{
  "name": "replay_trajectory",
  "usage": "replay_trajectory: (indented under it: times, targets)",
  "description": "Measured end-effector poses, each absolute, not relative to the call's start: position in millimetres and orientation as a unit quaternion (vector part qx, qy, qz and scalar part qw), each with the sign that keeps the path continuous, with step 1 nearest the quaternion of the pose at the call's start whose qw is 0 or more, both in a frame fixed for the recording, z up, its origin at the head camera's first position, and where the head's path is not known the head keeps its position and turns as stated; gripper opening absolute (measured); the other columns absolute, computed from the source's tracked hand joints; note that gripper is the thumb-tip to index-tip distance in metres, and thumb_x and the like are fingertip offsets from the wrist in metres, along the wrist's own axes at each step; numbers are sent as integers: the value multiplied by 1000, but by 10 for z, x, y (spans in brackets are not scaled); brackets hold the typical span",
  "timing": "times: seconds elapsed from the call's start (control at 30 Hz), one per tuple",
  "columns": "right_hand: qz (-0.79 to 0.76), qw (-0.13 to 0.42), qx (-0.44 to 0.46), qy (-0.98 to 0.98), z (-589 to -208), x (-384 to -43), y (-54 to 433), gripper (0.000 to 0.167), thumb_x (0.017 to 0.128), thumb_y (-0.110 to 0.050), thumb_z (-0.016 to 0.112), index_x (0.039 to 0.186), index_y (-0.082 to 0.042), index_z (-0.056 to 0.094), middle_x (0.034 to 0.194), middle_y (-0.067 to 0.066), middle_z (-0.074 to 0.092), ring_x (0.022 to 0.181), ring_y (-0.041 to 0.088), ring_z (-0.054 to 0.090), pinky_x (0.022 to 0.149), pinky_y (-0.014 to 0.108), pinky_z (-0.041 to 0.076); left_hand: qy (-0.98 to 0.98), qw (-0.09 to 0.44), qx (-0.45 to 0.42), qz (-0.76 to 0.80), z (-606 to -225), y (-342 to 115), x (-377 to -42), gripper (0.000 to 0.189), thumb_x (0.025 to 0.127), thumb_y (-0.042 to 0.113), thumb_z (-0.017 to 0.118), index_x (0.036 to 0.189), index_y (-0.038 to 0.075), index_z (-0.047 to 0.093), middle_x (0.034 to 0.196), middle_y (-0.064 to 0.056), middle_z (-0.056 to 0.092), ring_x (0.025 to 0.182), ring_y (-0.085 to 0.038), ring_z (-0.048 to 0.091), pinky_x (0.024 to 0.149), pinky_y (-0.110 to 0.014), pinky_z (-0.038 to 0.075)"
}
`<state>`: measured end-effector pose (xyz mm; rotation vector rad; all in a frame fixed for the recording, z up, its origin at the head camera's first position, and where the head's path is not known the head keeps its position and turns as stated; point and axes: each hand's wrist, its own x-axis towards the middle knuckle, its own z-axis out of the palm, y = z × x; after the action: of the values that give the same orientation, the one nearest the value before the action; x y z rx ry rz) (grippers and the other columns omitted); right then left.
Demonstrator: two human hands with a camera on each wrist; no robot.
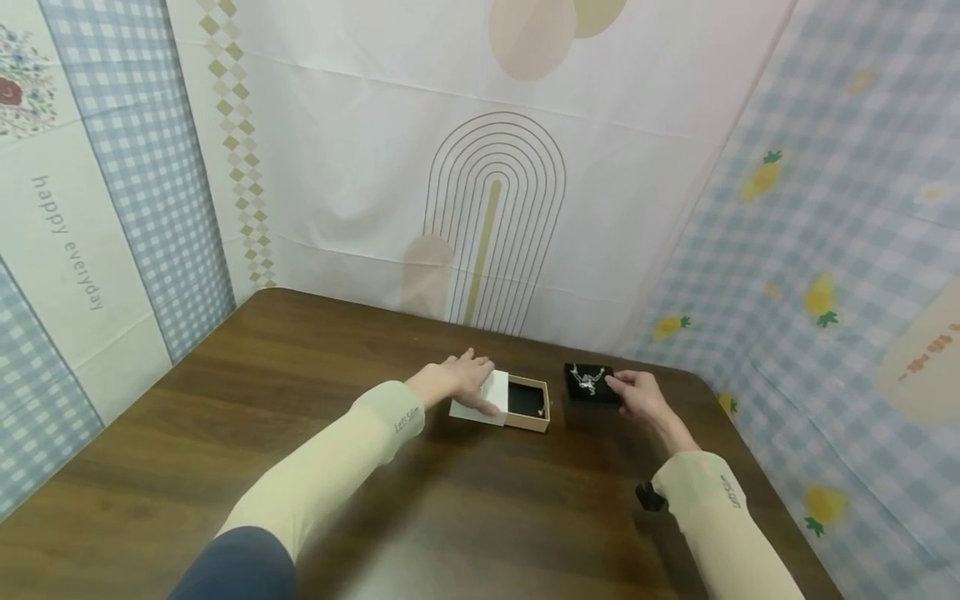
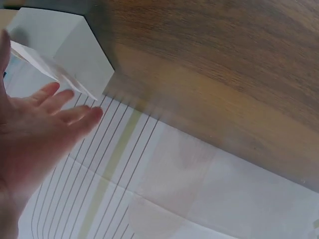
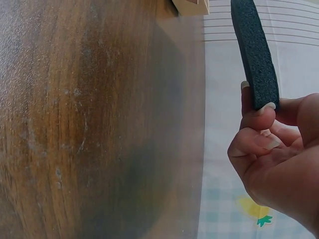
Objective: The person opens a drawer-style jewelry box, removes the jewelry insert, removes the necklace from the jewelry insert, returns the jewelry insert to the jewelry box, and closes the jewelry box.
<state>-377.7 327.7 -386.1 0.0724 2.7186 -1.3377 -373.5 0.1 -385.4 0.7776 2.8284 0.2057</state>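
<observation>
My right hand [image 1: 639,397] pinches the near right edge of a black foam pad [image 1: 576,382], with a silvery chain [image 1: 589,382] spread over its face. In the right wrist view the foam pad [image 3: 256,55] shows edge-on between thumb and fingers. To its left lies a white box sleeve [image 1: 494,392], a brown cardboard drawer [image 1: 529,423] sliding out of its right end. Black lining fills the drawer, with a tiny pale piece at its near corner. My left hand [image 1: 467,382] spreads over the sleeve, fingers extended; a thin white card [image 2: 60,74] runs beside them.
A brown wooden table [image 1: 315,367] carries everything. Its back edge meets a white printed cloth [image 1: 337,183], and a blue checked cloth [image 1: 787,250] hangs along the right. Below my right cuff is a small black object [image 1: 649,497].
</observation>
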Motion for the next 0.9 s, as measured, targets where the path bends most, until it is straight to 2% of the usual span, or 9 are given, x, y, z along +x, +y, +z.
replay_trajectory:
  times: [0.07, 0.2, 0.43, 0.9]
  targets:
    - [-442, 55, 24, 895, -3846, -3774, 3278, 53, 102, -24, 47, 141, 11, 37, 55, -7, 37, 46, 6, 41, 52, 27, 46, 955, 83, 271, 90, -3846, 45, -3752, 89, 88, 62, 55, 150, 5, 29, 159, -12, 27, 149, -33, 17, 120, -49, 21]
    - [-443, 52, 22, 895, -3827, -3769, 3274, 54, 102, -24, 47, 140, 12, 36, 57, -7, 39, 45, 5, 42, 52, 27, 47, 937, 57, 295, 176, -3833, 167, -3780, 78, 94, 58, 46, 146, 2, 35, 153, -15, 37, 145, -30, 29, 118, -44, 29]
    - [-435, 42, 24, 899, -3815, -3758, 3294, 53, 101, -23, 48, 139, 13, 38, 60, -6, 42, 46, 5, 46, 52, 27, 49, 915, 78, 315, 240, -3784, 382, -3762, 69, 97, 53, 45, 145, 4, 36, 147, -15, 44, 135, -27, 44, 111, -40, 39]
    - [-444, 27, 20, 895, -3814, -3751, 3259, 50, 100, -20, 50, 135, 14, 42, 65, -5, 50, 45, 5, 47, 49, 24, 46, 915, 89, 307, 245, -3823, 614, -3769, 69, 98, 53, 44, 145, 3, 37, 147, -14, 46, 135, -25, 47, 111, -38, 39]
